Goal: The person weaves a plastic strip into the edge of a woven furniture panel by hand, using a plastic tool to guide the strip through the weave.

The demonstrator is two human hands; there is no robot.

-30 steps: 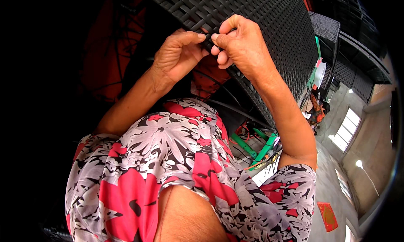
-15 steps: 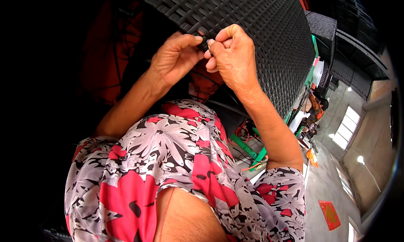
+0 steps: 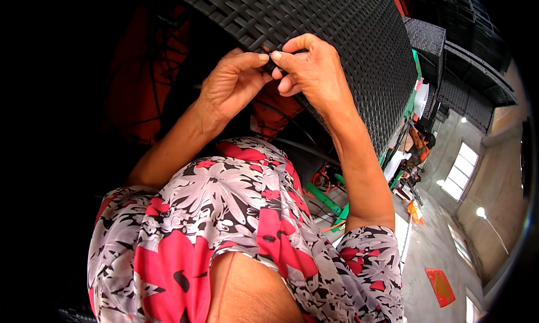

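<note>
A large dark panel of woven plastic strips (image 3: 348,48) slants across the upper middle of the head view. At its near edge, my left hand (image 3: 236,81) pinches a black strip (image 3: 270,66) between thumb and fingers. My right hand (image 3: 314,70) pinches the same spot from the other side, its thumb tip almost meeting the left thumb. Most of the strip is hidden behind my fingertips, so I cannot tell how it runs into the weave.
Orange-red material (image 3: 140,81) with dark strands hangs in shadow on the left. Below the panel is a green tube frame (image 3: 324,198). Another woven piece (image 3: 426,36) stands at the far right. A person (image 3: 421,143) sits beyond the panel.
My right thumb has shifted left and closed in beside the left thumb at the panel's edge. My right forearm has swung slightly left; the left hand has barely moved.
</note>
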